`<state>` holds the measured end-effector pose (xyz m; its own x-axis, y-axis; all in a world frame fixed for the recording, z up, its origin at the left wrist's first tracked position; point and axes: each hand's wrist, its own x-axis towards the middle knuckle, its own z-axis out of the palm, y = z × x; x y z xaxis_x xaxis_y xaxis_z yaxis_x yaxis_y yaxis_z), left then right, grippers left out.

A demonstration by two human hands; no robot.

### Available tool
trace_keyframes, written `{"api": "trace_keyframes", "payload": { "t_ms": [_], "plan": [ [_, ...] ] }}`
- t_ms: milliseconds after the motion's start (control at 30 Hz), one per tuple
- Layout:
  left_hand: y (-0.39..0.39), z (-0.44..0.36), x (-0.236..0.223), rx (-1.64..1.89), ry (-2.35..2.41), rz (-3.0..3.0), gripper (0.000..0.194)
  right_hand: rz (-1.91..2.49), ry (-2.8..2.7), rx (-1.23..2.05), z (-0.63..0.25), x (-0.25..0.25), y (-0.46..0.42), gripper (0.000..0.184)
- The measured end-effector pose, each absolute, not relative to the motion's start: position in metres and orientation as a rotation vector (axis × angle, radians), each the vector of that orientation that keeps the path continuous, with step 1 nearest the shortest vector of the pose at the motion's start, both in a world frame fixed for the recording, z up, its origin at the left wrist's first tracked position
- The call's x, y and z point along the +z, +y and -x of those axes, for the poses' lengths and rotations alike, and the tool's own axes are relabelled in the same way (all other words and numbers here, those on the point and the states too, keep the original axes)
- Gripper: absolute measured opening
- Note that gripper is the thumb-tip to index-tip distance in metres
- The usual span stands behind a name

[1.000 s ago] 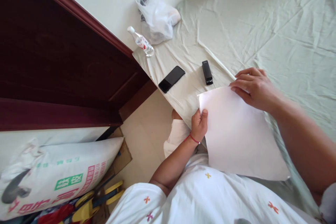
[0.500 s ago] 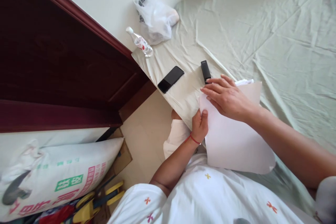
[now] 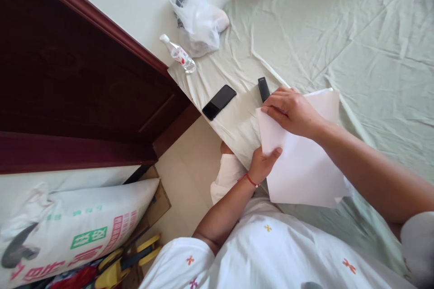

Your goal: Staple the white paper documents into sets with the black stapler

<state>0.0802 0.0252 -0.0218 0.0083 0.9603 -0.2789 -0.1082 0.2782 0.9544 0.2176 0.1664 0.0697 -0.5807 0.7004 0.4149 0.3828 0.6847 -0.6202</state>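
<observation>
White sheets of paper (image 3: pixel 305 171) lie in front of me at the edge of the cloth-covered surface. My left hand (image 3: pixel 265 162) grips their left edge, thumb on top and fingers hidden underneath. At the upper left corner, my right hand (image 3: pixel 288 110) has its fingers closed on the paper, the thumb side against the sheet. Just beyond the right fingers lies a small black stapler-like object (image 3: pixel 263 89), its near end partly hidden by that hand. A black phone (image 3: pixel 219 102) rests face up to the left of it.
A clear plastic bottle (image 3: pixel 179 55) lies near the wall beside a white plastic bag (image 3: pixel 198 25). The pale wrinkled cloth (image 3: pixel 379 54) stretches away to the right. Below left are a dark red wooden panel (image 3: pixel 77 63) and a large printed sack (image 3: pixel 91 226) on the floor.
My right hand has gone from flat, outstretched fingers to a closed grip at the paper's corner. The paper's near edge has risen, and my left thumb has slid further over the sheet.
</observation>
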Motion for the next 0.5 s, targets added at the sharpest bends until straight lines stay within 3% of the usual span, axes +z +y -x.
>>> {"api": "trace_keyframes", "payload": {
  "t_ms": [233, 367, 500],
  "plan": [
    [0.025, -0.069, -0.016, 1.128, 1.341, -0.947, 0.06, 1.076, -2.203, 0.261, -0.24, 0.058, 0.171, 0.034],
    [0.032, -0.053, -0.013, 1.319, 1.375, -0.784, 0.053, 1.293, -2.093, 0.344, -0.268, 0.042, 0.163, 0.072],
    [0.038, -0.042, -0.009, 1.426, 1.374, -0.707, 0.051, 1.509, -1.885, 0.831, -0.29, 0.023, 0.144, 0.096]
  ]
}}
